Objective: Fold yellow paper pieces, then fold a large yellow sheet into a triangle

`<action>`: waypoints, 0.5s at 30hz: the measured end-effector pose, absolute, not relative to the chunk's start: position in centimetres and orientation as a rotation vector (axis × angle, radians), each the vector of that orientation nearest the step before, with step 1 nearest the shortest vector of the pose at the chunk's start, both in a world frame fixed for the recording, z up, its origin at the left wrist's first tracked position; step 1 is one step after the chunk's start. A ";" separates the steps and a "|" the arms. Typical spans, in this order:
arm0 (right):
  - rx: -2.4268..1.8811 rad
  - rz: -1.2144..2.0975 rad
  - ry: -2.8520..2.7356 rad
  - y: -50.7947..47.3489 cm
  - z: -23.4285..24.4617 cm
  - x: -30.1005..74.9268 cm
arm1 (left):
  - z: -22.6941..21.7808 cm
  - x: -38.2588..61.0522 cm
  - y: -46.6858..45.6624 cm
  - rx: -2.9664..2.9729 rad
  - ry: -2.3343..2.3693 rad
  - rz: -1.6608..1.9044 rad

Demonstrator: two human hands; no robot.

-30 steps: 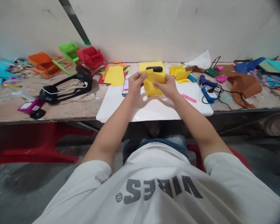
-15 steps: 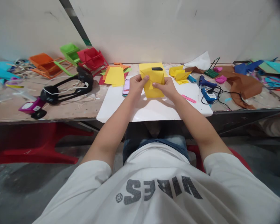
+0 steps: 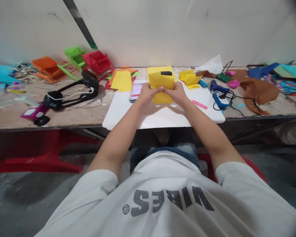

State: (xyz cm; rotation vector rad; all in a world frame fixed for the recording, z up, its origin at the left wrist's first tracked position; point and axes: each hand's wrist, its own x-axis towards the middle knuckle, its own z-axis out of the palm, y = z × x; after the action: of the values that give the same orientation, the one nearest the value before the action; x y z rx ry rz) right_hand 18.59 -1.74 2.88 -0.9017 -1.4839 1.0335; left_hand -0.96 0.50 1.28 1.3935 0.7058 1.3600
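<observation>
Both hands grip a folded piece of yellow paper above a white board. My left hand holds its left side and my right hand its right side, with the thumbs close together on its front face. Most of the other fingers are hidden behind the paper. Just beyond it lies a yellow sheet with a dark object at its near part. Left of my left hand is a phone with a lit screen. A pink cutter lies to the right.
Coloured paper sheets and small orange, green and red folding-chair models stand left, behind a black-and-purple device. Rightward are folded yellow pieces, a blue glue gun, a corded power socket and brown sheet material.
My left thumb has moved down and right across the paper, meeting the right thumb near the middle. The upper part of the paper now bends over the thumbs.
</observation>
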 end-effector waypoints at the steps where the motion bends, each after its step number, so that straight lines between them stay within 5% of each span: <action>1: -0.903 1.034 -1.489 -1.8 2.9 18.5 | 1.3 -0.9 0.3 1.387 0.723 1.356; 15: -1.007 0.940 -1.570 -1.7 2.6 18.5 | 1.2 -2.2 3.2 1.309 0.657 1.648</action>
State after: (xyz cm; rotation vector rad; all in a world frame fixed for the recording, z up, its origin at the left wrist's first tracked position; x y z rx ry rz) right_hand 18.55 -1.72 2.58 -1.0074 -1.5699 0.9403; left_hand -2.20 3.23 1.18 1.3089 0.6569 1.6479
